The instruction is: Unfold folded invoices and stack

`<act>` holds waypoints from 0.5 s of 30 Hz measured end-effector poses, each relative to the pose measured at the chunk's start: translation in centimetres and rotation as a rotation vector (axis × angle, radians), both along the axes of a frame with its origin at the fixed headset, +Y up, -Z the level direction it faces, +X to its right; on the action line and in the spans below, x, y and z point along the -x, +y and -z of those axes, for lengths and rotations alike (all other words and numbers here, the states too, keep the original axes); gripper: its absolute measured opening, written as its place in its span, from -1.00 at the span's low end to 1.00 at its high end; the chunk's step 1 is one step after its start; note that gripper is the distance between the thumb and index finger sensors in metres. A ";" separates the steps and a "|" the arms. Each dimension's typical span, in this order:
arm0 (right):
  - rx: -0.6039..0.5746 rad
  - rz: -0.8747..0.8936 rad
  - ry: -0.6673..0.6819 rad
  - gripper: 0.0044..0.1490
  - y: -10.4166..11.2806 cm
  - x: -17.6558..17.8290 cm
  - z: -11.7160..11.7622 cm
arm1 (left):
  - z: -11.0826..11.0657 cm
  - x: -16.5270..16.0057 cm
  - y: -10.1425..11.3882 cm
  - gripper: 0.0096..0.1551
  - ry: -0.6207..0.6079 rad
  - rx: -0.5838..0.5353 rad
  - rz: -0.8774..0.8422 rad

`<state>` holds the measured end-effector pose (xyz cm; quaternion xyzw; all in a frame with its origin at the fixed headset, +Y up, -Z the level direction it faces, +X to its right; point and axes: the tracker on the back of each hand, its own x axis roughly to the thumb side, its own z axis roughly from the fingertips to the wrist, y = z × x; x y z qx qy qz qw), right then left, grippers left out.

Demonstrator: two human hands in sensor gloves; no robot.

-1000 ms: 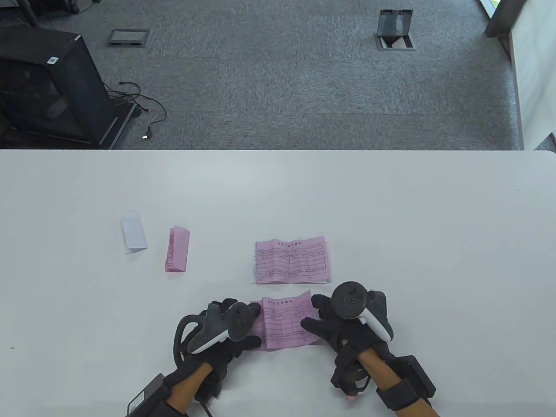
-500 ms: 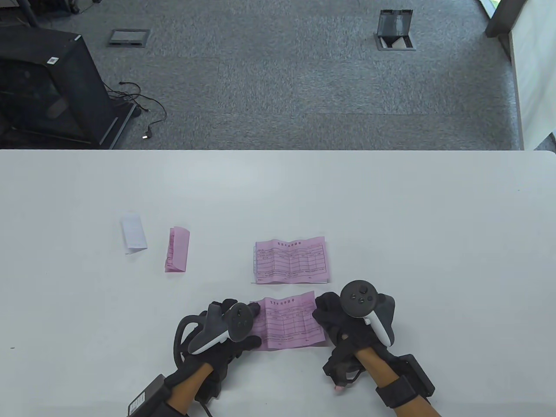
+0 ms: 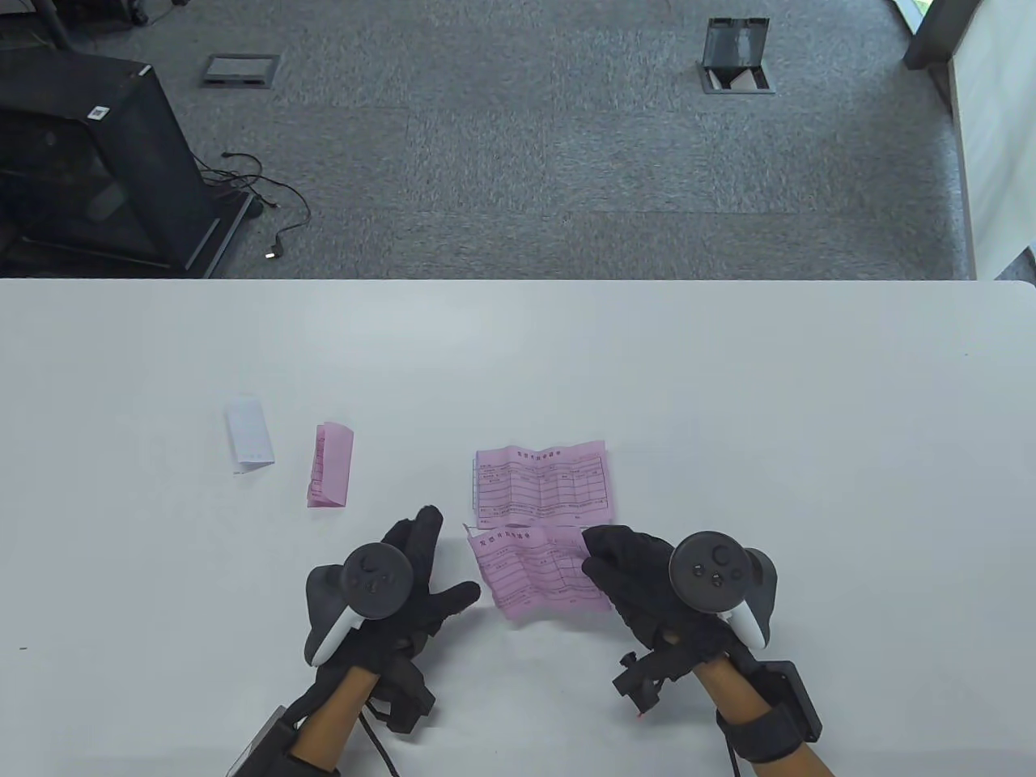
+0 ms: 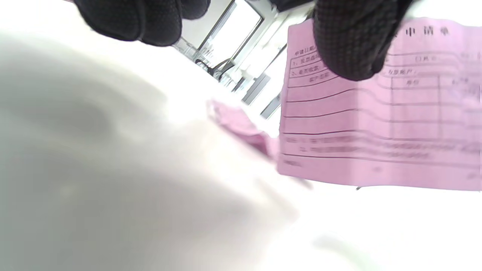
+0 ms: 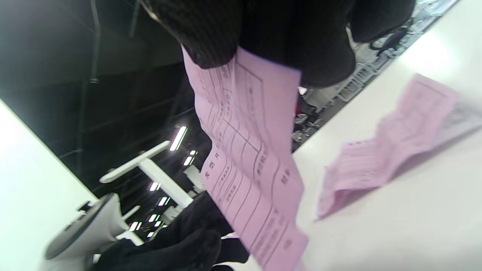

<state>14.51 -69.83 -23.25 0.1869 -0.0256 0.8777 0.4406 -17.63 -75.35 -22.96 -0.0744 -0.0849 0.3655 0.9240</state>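
White tabletop (image 3: 728, 388) fills the lower half of the frame, grey carpet beyond it at the top, a dark cabinet (image 3: 89, 162) in the upper left corner. Down at the bottom centre, the right hand (image 3: 639, 579) pinches a pink unfolded invoice (image 3: 538, 571) by its right edge, and in the right wrist view the sheet hangs clear of the surface, creases showing. Held by one edge like that, it looks free to be carried onto the pile.

Left hand (image 3: 413, 579) is released, fingers spread flat, just beside the sheet's left edge. The left wrist view puts a fingertip in front of the paper's top corner, but I cannot tell whether it touches.

Just above the held sheet, centre frame, lies the stack (image 3: 541, 486): a pink opened invoice on top, with the sliver of a white sheet at its left edge. That seems to be the landing spot, close enough for a short carry. My guess is the sheet goes on top next, edges lined up.

Over to the left of centre, two wait their turn: a folded pink invoice (image 3: 330, 465) and, further left, a folded white invoice (image 3: 249, 433), well apart from the stack, which keeps undone and done from mixing.

No containers on this surface; on the carpet, upper right, a floor box (image 3: 735, 58) stands with its lid up, contents unclear.
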 end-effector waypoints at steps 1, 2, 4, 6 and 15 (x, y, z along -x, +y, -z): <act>-0.034 0.035 0.037 -0.55 0.4 -0.1 -0.2 | 0.0 0.2 0.1 0.32 -0.045 -0.002 -0.096; -0.049 0.060 0.045 -0.55 0.7 -0.2 -0.3 | 0.0 0.3 0.1 0.35 -0.072 0.002 -0.156; -0.066 0.106 0.068 -0.55 1.0 -0.4 -0.4 | 0.2 0.4 -0.2 0.39 -0.136 0.049 -0.316; -0.072 0.153 0.073 -0.55 1.1 -0.7 -0.4 | 0.4 0.3 -0.7 0.42 -0.203 0.104 -0.417; -0.043 0.181 -0.013 -0.54 -0.2 -1.7 0.5 | 0.5 -0.2 -1.7 -0.29 -0.224 0.079 -0.705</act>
